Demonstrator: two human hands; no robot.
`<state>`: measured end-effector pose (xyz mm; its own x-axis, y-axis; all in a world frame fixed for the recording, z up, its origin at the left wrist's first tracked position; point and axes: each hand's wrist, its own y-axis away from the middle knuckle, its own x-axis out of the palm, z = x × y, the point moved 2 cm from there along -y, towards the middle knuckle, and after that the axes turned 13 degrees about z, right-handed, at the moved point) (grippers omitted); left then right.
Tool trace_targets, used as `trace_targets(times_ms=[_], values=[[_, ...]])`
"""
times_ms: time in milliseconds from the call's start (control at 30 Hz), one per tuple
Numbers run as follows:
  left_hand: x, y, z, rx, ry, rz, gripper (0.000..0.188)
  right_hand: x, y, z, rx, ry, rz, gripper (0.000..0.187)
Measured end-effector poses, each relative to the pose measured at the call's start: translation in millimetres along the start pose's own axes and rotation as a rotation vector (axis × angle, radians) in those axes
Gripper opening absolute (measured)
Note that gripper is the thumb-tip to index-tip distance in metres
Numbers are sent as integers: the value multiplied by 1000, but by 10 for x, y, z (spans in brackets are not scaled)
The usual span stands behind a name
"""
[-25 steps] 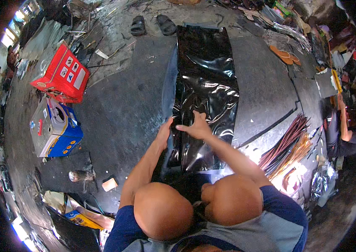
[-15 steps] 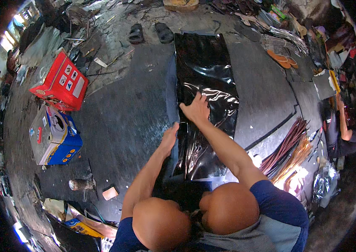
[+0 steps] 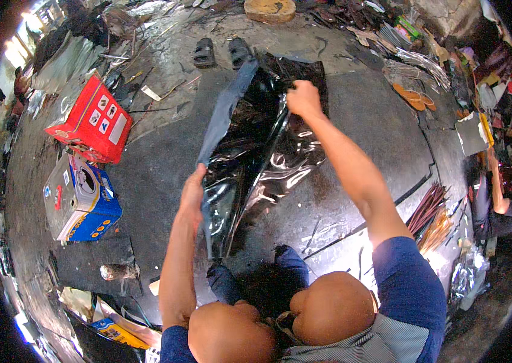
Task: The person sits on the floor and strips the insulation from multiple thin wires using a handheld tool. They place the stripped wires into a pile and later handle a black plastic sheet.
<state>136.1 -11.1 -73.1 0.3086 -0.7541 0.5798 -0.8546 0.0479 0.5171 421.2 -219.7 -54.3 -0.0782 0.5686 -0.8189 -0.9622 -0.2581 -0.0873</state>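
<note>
A glossy black sheet (image 3: 241, 142) with a blue-grey underside hangs between my hands, raised and folded over on itself. My left hand (image 3: 193, 192) is closed on its left edge, where the blue-grey side (image 3: 227, 109) turns up. Farther off and to the right, my right hand (image 3: 304, 98) is closed on a gathered fold of the sheet, fingers curled in. Beneath the sheet's near end, my feet and trouser legs (image 3: 224, 283) show.
A red box (image 3: 103, 121) and a blue and white tin (image 3: 90, 199) stand at the left. Black sandals (image 3: 204, 53) lie beyond the sheet, orange slippers (image 3: 412, 95) to the right. Dark red strips (image 3: 428, 209) are bundled at right, near another person's arm (image 3: 498, 187).
The sheet lay flat on the floor and is now lifted and folded. My right hand moved away from me and closed on it; my left hand moved left with the edge.
</note>
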Motion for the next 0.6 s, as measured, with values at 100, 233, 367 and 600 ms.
trace_targets(times_ms=[100,233,367,600], values=[[-171,178,-147,36,-18,-9,46,-309,24,-305,125,-234,12,29],[-678,159,84,-66,116,22,47,-306,132,-643,277,-346,55,29],[-774,143,334,-83,228,40,49,-544,211,-1206,408,-388,-48,39],[-877,-476,588,149,-65,140,52,277,1547,-497,428,-613,472,48]])
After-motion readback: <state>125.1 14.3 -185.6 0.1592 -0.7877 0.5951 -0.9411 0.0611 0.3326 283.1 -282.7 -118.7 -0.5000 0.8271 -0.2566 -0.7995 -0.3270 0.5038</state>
